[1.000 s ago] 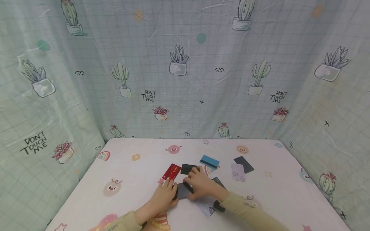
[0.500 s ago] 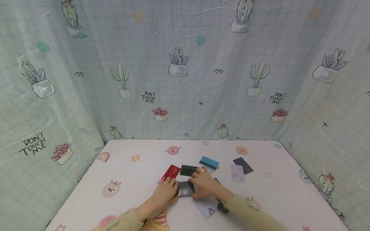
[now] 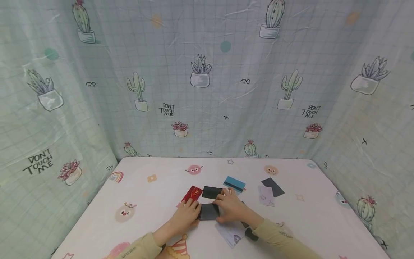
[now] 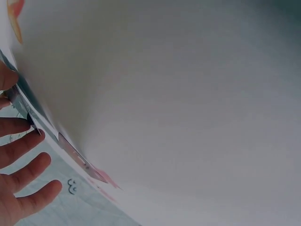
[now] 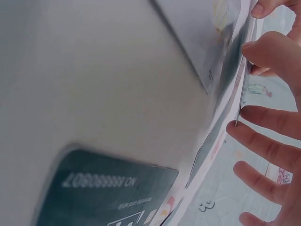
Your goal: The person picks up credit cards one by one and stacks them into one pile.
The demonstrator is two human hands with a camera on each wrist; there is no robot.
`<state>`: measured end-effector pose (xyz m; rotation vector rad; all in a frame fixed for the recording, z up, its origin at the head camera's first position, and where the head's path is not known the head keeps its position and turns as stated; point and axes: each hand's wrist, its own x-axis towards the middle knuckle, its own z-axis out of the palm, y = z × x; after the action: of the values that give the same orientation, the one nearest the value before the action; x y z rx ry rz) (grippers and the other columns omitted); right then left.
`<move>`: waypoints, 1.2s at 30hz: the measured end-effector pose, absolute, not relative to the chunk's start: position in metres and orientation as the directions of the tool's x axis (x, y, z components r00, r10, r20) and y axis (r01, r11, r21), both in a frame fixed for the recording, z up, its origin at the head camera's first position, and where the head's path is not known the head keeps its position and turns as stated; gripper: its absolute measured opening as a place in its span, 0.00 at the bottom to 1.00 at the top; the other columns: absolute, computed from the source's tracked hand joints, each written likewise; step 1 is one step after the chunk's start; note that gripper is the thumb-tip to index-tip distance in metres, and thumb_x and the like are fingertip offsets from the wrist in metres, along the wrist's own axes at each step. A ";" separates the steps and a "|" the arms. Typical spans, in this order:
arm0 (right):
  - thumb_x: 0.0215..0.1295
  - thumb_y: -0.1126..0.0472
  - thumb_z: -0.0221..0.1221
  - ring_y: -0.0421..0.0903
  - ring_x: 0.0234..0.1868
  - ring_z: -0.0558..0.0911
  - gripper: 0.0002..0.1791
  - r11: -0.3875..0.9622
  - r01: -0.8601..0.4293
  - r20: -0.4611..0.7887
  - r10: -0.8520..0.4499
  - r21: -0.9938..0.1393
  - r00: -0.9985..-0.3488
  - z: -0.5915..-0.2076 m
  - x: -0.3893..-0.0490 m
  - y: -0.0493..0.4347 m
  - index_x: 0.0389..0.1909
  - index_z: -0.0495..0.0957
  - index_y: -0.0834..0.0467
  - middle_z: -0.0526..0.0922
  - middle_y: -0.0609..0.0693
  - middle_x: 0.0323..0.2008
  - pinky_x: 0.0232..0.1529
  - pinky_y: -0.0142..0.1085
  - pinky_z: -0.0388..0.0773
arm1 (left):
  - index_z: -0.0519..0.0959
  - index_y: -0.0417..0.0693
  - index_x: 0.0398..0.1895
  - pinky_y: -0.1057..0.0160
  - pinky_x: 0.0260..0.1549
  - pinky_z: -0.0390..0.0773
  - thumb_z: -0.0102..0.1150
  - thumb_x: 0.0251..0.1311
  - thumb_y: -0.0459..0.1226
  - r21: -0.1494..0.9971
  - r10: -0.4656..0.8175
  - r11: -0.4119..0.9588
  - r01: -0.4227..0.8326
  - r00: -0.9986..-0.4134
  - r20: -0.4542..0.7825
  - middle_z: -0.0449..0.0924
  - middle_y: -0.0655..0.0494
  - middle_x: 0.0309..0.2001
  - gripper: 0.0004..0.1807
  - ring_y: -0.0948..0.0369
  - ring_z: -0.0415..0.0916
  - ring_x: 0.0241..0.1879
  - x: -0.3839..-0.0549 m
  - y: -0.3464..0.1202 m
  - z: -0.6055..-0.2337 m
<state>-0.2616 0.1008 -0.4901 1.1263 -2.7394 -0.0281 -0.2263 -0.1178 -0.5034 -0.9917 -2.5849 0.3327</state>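
Observation:
A dark grey card [image 3: 209, 212] lies between my two hands, low over the table. My left hand [image 3: 185, 216] pinches its left edge, and my right hand [image 3: 234, 207] pinches the right edge. In the right wrist view the held card [image 5: 244, 80] appears edge-on as a thin line between thumb and fingers. The left wrist view also shows it nearly edge-on, with the other fingertips [image 4: 55, 187] spread away. Just beyond the left fingers is a red card marked VIP [image 3: 193, 193]. A black card [image 3: 211, 192] lies past the held one.
A blue card with a dark stripe [image 3: 234, 183] lies farther back. To the right, a pale pink card [image 3: 266, 196] overlaps a dark grey card [image 3: 275, 189]. Near my right wrist are a pale card [image 3: 230, 234] and a dark numbered card [image 5: 113, 188], partly covered in the head view.
The held card has levelled out from a slight tilt, and its glare has faded. Both hands stay on it, the right one shifting slightly to the right.

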 end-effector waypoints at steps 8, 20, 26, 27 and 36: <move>0.43 0.36 0.60 0.44 0.44 0.65 0.29 0.703 -0.704 0.156 -0.709 0.095 -0.687 -0.491 -0.263 0.102 0.45 0.78 0.48 0.78 0.43 0.39 0.50 0.51 0.60 | 0.75 0.47 0.48 0.58 0.39 0.66 0.60 0.47 0.52 -0.331 0.706 0.705 0.627 -0.668 0.236 0.74 0.55 0.43 0.27 0.57 0.66 0.43 -0.233 -0.121 -0.504; 0.43 0.35 0.60 0.44 0.45 0.66 0.27 0.704 -0.702 0.135 -0.709 0.103 -0.692 -0.493 -0.263 0.103 0.45 0.78 0.44 0.79 0.42 0.40 0.52 0.53 0.60 | 0.74 0.49 0.50 0.56 0.43 0.67 0.59 0.49 0.52 -0.265 0.746 0.664 0.699 -0.641 0.179 0.74 0.56 0.45 0.26 0.57 0.65 0.46 -0.243 -0.128 -0.507; 0.43 0.35 0.60 0.44 0.45 0.67 0.27 0.695 -0.708 0.137 -0.719 0.125 -0.682 -0.495 -0.262 0.106 0.44 0.78 0.44 0.79 0.42 0.39 0.51 0.53 0.61 | 0.74 0.51 0.51 0.55 0.43 0.67 0.59 0.50 0.51 -0.237 0.763 0.646 0.726 -0.625 0.164 0.74 0.56 0.47 0.26 0.56 0.65 0.48 -0.245 -0.130 -0.506; 0.43 0.35 0.60 0.44 0.44 0.67 0.27 0.694 -0.709 0.136 -0.720 0.129 -0.680 -0.495 -0.262 0.106 0.44 0.78 0.44 0.79 0.42 0.39 0.51 0.53 0.61 | 0.74 0.51 0.51 0.54 0.43 0.67 0.59 0.50 0.51 -0.233 0.764 0.644 0.729 -0.624 0.162 0.74 0.56 0.47 0.26 0.56 0.65 0.48 -0.244 -0.130 -0.505; 0.44 0.36 0.59 0.44 0.43 0.67 0.26 0.684 -0.720 0.135 -0.729 0.118 -0.671 -0.495 -0.262 0.108 0.44 0.78 0.44 0.79 0.42 0.38 0.52 0.55 0.60 | 0.74 0.54 0.52 0.57 0.42 0.66 0.57 0.52 0.51 -0.229 0.762 0.645 0.729 -0.636 0.123 0.75 0.57 0.49 0.24 0.57 0.66 0.48 -0.243 -0.128 -0.498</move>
<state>-0.2622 0.1078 -0.4952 1.1820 -2.7232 -0.0817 -0.2429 -0.1279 -0.4980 -1.2192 -2.6564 0.2328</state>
